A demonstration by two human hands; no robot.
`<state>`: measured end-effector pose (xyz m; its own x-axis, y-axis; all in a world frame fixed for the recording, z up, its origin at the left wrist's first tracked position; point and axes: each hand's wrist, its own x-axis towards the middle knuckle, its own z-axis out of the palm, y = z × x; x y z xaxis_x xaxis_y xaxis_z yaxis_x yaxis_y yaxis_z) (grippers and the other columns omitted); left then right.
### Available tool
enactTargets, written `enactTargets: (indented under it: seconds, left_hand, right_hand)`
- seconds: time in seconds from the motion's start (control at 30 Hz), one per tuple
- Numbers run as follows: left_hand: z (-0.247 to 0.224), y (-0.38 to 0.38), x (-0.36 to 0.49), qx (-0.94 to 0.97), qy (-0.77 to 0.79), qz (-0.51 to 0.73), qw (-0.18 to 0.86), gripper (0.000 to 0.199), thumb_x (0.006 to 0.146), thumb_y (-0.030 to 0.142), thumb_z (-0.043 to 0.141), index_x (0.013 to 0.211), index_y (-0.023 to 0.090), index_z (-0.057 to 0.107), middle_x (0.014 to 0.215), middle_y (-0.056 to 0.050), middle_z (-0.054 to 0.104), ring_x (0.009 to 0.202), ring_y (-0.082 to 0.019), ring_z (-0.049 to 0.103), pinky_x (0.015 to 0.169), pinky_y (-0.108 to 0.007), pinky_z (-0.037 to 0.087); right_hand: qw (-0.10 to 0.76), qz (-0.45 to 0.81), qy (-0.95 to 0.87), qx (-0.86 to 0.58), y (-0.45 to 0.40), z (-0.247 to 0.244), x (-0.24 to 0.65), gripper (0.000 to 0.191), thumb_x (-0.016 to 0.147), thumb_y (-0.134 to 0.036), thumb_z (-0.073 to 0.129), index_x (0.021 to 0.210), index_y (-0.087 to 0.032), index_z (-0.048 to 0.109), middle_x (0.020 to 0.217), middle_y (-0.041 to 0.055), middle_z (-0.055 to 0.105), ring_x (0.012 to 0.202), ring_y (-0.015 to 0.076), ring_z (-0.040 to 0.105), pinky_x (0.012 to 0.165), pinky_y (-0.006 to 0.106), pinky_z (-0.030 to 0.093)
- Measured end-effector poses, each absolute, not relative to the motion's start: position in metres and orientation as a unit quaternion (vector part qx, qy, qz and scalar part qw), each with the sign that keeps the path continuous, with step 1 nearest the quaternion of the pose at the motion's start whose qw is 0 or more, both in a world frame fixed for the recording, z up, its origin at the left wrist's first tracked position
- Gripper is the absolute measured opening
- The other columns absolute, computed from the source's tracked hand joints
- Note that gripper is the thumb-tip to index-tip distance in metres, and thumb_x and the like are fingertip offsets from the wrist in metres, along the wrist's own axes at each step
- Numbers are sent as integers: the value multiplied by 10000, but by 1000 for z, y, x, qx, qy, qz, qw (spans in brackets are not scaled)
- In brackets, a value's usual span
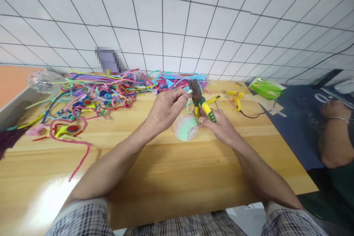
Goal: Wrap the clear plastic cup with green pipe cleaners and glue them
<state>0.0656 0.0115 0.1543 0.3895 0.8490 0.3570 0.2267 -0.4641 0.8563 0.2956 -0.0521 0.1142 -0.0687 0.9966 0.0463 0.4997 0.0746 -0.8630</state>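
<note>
My right hand [218, 124] is wrapped round the green and yellow handles of a pair of pliers [197, 94], whose dark jaws point up and to the left. Close to those jaws, my left hand [169, 108] pinches a small pale piece [189, 91], too small to name. Below both hands, a round clear container [186, 128] with mint-green material in it rests on the wooden table [171, 177]. A yellow cutter [213, 99] lies just behind the pliers.
Tangled colourful pipe cleaners [91, 96] cover the back left. A yellow glue gun [235, 99] with a cord and a green packet [266, 87] are at the back right. Another person's arm [334, 136] rests at the far right, over a dark blue surface.
</note>
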Motion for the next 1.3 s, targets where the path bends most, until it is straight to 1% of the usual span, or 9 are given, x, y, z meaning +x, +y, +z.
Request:
enactTargets:
  seconds: [0.1,0.3,0.5,0.67,0.83,0.97,1.1,1.2,1.3]
  left_hand:
    - [152,13,66,747,364,416,370,348,1029,410,570,754,200,607,736,20,591,711,-142,509,683,-282,390]
    - [152,13,65,759,361,403,362,359,1019,416,548,738,198,596,671,40,492,662,-130,434,649,-290,319]
    - [152,14,64,772,356,386,359,316,1017,382,509,798,195,641,735,31,575,722,-141,515,718,-287,386]
    - [153,14,64,785,352,360,361,326,1023,378,495,805,194,653,767,16,622,749,-155,544,739,-291,416]
    - [157,13,64,787,338,358,371,320,1005,378,485,844,190,688,739,26,594,713,-147,504,715,-291,386]
    - [159,12,64,792,336,356,365,335,1008,395,478,817,191,663,732,25,566,707,-146,481,708,-293,372]
    - [159,12,64,794,334,354,364,318,1008,385,484,816,199,656,742,18,579,738,-159,519,725,-294,389]
    - [158,13,64,797,329,355,362,317,1018,387,485,805,202,630,771,8,610,780,-168,570,760,-295,422]
    - [157,12,64,799,323,361,357,324,1028,378,493,762,207,569,755,10,584,766,-163,550,745,-292,412]
  right_hand:
    - [344,312,-669,-581,-54,118,297,235,901,-475,659,925,-243,687,914,29,756,871,241,682,847,380,559]
    - [332,234,-714,-571,-59,121,299,209,981,-423,650,1066,-248,728,1027,61,797,954,273,718,916,397,569]
    - [318,191,-736,-567,-60,118,301,241,1030,-405,651,1187,-250,748,1117,93,807,1014,299,733,974,428,577]
    - [313,181,-746,-560,-60,119,301,153,1028,-348,638,1117,-264,729,1058,67,786,967,273,715,910,394,562]
    - [297,164,-751,-567,-61,119,301,113,1028,-354,628,971,-262,660,931,42,716,873,243,667,814,355,514]
    - [291,146,-756,-568,-61,118,301,101,1032,-344,624,1045,-257,673,996,65,751,906,257,681,831,367,516]
    - [289,131,-763,-563,-61,117,302,137,1047,-354,630,1123,-261,696,1054,84,784,949,276,711,854,381,537]
    - [287,137,-763,-563,-61,118,301,170,1069,-371,609,1157,-262,705,1033,82,801,913,273,720,835,379,533]
    - [285,155,-754,-571,-61,118,301,182,1065,-380,610,1187,-267,684,1011,62,813,855,255,718,800,366,522]
